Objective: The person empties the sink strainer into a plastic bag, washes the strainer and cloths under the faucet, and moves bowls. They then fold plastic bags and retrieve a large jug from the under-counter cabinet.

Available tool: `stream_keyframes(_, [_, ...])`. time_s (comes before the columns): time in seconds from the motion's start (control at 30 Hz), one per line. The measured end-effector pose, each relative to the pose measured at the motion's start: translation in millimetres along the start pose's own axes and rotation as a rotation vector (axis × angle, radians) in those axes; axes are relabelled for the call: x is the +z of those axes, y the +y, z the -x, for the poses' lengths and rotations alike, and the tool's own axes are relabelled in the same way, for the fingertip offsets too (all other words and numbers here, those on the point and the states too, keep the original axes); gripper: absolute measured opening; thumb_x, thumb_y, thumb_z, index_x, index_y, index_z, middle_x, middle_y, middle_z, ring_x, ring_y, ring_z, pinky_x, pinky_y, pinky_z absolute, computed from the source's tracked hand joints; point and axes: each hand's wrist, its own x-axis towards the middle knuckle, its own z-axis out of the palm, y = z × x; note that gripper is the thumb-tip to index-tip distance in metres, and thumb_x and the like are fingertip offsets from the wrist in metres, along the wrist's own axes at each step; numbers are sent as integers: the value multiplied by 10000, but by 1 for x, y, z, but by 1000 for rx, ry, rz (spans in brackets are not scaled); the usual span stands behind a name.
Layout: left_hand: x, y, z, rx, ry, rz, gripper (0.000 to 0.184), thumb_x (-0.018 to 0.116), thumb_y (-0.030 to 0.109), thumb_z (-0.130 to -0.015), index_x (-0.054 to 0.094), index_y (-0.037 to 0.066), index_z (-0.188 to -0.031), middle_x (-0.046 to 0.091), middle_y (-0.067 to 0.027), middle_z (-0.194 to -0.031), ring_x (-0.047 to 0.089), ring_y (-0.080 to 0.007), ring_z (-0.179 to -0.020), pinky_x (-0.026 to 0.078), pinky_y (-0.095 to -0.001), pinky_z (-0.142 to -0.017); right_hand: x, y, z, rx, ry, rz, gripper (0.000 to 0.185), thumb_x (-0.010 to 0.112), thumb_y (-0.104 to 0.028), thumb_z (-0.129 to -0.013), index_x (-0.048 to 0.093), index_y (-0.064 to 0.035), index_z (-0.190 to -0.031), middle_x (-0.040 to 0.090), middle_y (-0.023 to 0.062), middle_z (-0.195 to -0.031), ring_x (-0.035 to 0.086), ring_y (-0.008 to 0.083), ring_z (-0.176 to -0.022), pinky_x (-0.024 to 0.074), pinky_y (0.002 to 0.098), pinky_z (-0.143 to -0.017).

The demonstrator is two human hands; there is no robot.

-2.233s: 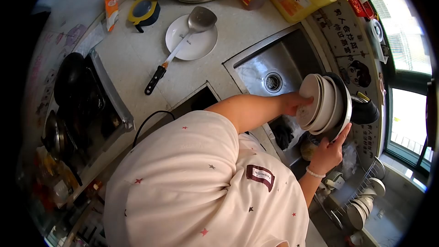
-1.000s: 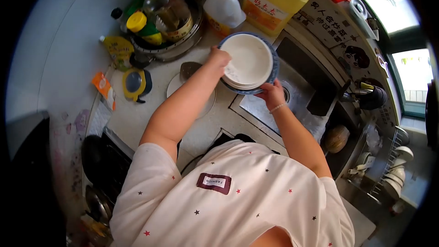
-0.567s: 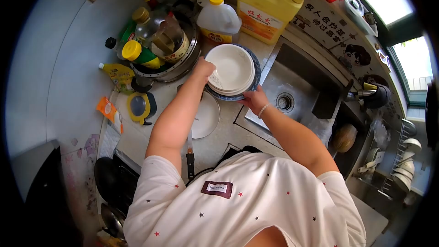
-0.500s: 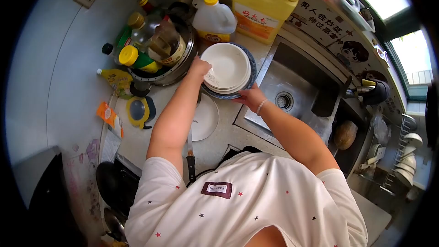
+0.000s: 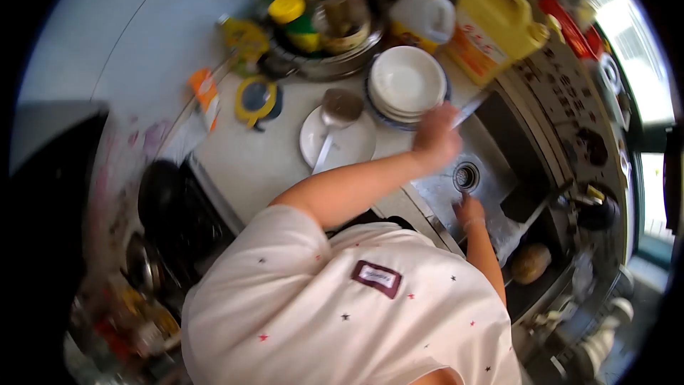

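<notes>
My left hand (image 5: 436,141), smeared by motion, is closed around a knife whose blade (image 5: 470,108) points up and right over the sink's edge. The knife's handle is hidden in my fist. Just behind that hand, a stack of white bowls (image 5: 407,80) rests in a blue-rimmed dish (image 5: 445,94) on the counter. My right hand (image 5: 469,211) is low over the metal sink (image 5: 491,128), close to the drain (image 5: 466,175), fingers slightly apart and holding nothing visible. To the left, a ladle (image 5: 342,108) lies across a white plate (image 5: 363,139).
Behind the plate stands a steel pot (image 5: 342,65) with several bottles in it. A clear jug (image 5: 422,18) and a yellow jug (image 5: 491,25) line the back. A yellow-rimmed container (image 5: 256,101) sits at left. A brownish bagged item (image 5: 531,264) lies in the right basin.
Both hands have let go of the dish with the bowls. My left hand has swung right with the knife that lay on the counter. My right hand has moved down into the sink area.
</notes>
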Motion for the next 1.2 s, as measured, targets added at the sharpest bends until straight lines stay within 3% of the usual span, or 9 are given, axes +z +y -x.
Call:
stream_keyframes(0.07, [40,3,46,-27,-683,-32,169,557,96,-634,583,47,-794,581,-159,-770,550,-344,-815,377,-426,-834,38,55,1,-338,13,18,419,586,-141,-728,516,-63,-1134,630,116,-861,598,177,-810,455,291,-751])
stream_keyframes(0.17, [50,32,74,218,-1486,-371,191,550,206,-700,630,75,-813,611,-161,-788,585,-291,-797,439,-374,-735,5,46,32,-122,-22,-548,348,570,-121,-736,559,-85,-1082,602,160,-991,576,254,-931,432,313,-816])
stream_keyframes(0.3, [72,48,79,-5,-1356,237,220,578,275,-715,643,90,-813,625,-122,-858,590,-273,-795,462,-342,-717,-14,62,44,-291,150,-1200,337,535,-63,-750,557,-101,-1084,615,194,-885,586,269,-906,429,327,-815])
stream_keyframes(0.43, [76,17,97,-38,-955,-397,209,577,252,-721,632,99,-852,618,-122,-858,584,-277,-812,456,-359,-726,-32,49,82,-131,272,123,314,536,-114,-749,560,-81,-1060,622,159,-872,590,307,-821,429,337,-788])
stream_keyframes(0.5, [47,10,100,63,-815,-469,192,567,207,-732,621,103,-884,614,-122,-872,581,-283,-829,453,-369,-741,0,67,80,-262,367,-117,313,541,-106,-736,568,-87,-1048,627,137,-847,592,295,-776,426,354,-784])
stream_keyframes(0.67, [-40,-1,99,-362,-293,155,157,550,110,-759,597,79,-905,614,-111,-880,588,-247,-822,460,-343,-742,13,71,113,-283,364,-313,271,543,-111,-751,586,-72,-1015,637,93,-826,588,228,-799,341,394,-890])
stream_keyframes(0.77, [-116,-35,89,-453,211,-7,241,534,94,-781,537,51,-1018,616,-86,-890,590,-187,-799,464,-288,-698,28,91,122,-293,363,-328,267,540,-97,-763,585,-60,-1023,641,102,-851,600,225,-793,371,365,-865])
stream_keyframes(0.93, [-238,-132,76,-1151,697,-435,526,613,230,-739,382,9,-1157,380,-241,-1113,444,-378,-1028,420,-387,-826,45,106,111,-253,276,-488,244,533,-70,-770,596,-35,-1002,640,137,-836,625,245,-768,476,321,-663])
stream_keyframes(1.2, [-277,-206,104,-1134,373,30,391,616,383,-748,555,57,-954,578,-43,-851,534,-172,-700,445,-314,-529,-9,29,68,-484,292,-286,230,549,-74,-773,598,-58,-997,618,178,-832,611,302,-777,474,353,-668])
